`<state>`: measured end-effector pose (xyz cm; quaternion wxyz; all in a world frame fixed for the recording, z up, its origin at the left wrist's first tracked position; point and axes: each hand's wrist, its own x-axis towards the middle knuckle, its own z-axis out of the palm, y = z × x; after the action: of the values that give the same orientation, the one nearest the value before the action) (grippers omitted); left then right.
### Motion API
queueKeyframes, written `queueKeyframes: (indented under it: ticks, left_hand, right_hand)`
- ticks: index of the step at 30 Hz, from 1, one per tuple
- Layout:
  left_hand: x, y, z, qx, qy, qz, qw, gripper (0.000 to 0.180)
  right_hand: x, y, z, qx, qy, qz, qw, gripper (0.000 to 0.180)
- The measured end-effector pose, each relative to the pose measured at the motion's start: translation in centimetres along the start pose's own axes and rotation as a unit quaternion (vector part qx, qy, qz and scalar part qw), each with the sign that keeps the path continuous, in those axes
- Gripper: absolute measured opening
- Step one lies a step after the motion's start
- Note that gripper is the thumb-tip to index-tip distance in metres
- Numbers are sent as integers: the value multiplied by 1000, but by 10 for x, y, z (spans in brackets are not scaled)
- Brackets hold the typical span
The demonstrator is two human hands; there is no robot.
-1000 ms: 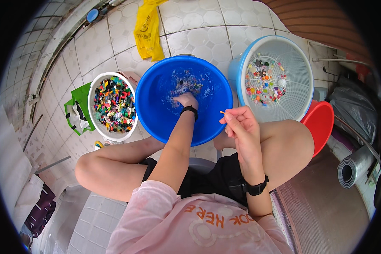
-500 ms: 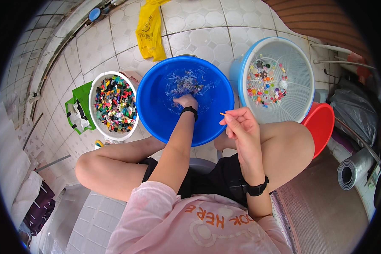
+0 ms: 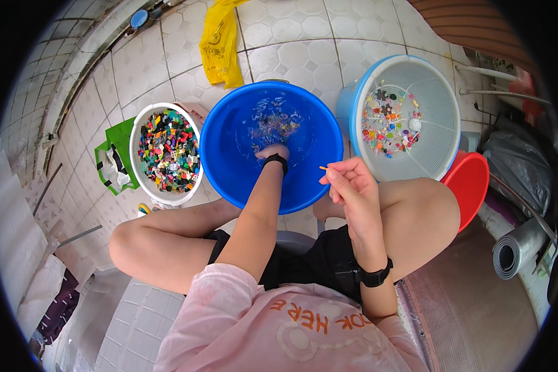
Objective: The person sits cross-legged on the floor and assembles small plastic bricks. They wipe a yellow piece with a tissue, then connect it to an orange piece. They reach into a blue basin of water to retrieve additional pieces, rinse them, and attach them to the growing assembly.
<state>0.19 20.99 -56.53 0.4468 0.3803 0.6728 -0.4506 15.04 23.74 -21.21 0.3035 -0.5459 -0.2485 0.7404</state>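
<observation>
My left hand [image 3: 271, 151] reaches down into a large blue basin [image 3: 229, 180] of water, wrist at the waterline. Its fingers are hidden by ripples and glare. Just beyond it, a cluster of small mixed-colour pieces [image 3: 274, 126] lies blurred under the water. Over the basin's right rim, my right hand [image 3: 356, 186] is closed, thumb and forefinger pinching a thin, small orange piece [image 3: 323, 168]. To the right stands a pale mesh colander [image 3: 437, 105] in a light-blue tub, holding beads and little charms [image 3: 390, 121].
At left, a white tub [image 3: 136, 146] is full of colourful small bricks [image 3: 169, 152], beside a green bag [image 3: 119, 139]. A yellow plastic bag [image 3: 220, 53] lies beyond the basin. On the right are a red basin [image 3: 471, 189] and a rolled silver mat [image 3: 518, 248].
My left hand has shifted slightly within the water, and the ripples and submerged pieces look different. The right hand keeps its pinch on the orange piece, nearly still.
</observation>
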Motion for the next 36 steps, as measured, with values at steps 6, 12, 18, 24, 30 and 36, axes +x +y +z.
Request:
queueKeyframes:
  ticks: [6, 12, 18, 24, 30, 36]
  left_hand:
    - [8, -8, 22, -21, 97, 39, 994, 39]
    - [-58, -38, -56, -232, -60, 274, 931, 35]
    - [-239, -114, -108, -590, -4, 387, 708, 23]
    - [-354, -150, -83, -597, 171, 543, 565, 8]
    - [-416, -169, -58, -562, 268, 509, 594, 11]
    - [-433, -172, -54, -517, 333, 564, 551, 15]
  right_hand:
    - [0, -1, 1, -12, -2, -13, 1000, 13]
    - [-7, -2, 4, -18, -12, -34, 999, 13]
    - [-29, -16, 16, -15, -17, -69, 997, 14]
    - [-72, -28, 36, -55, -37, -163, 984, 15]
    - [-114, -28, 45, -97, -22, -267, 958, 19]
    - [-136, -30, 42, -140, -39, -369, 918, 21]
